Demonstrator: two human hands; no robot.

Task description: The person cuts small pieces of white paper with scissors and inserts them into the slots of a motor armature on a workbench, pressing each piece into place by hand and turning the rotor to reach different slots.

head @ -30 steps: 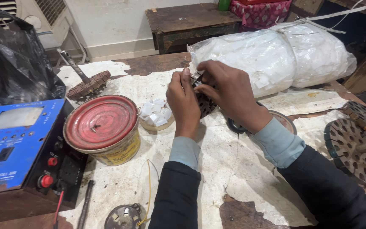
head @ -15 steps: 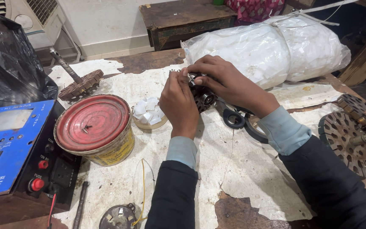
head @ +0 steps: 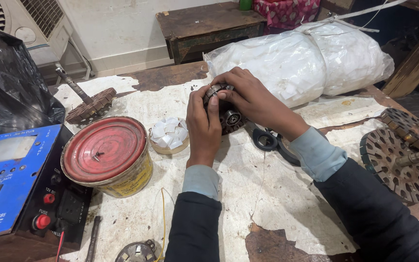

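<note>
Since half a second ago both hands sit slightly lower and nearer the bench's middle in the head view; the pair of black-handled scissors (head: 267, 140), then partly covered by the right forearm, now shows one loop clearly.

Hidden: most of the small dark round slotted motor core (head: 226, 114) lies behind the fingers; only its slotted upper rim and a shiny bearing at its centre show. Whether it rests on the paper or is lifted, cannot tell. The second scissor loop is cut off by the right cuff.

Grip: left hand (head: 204, 128) upright, fingers pressed together, thumb flat against the core's left side. Right hand (head: 255, 99) curls over the top from the far side, fingertips pinching the upper rim. Both are closed on the core.

Around the grip: just left, a shallow dish of white paper slips (head: 169, 136); further left, a round tin with a red lid (head: 106, 155). Behind the right hand, touching or nearly touching its knuckles, a large clear plastic bundle of white material (head: 311, 60). Well right, a brown slotted rotor disc on a shaft (head: 396, 160). Underneath, torn white paper sheet (head: 277, 194).
</note>
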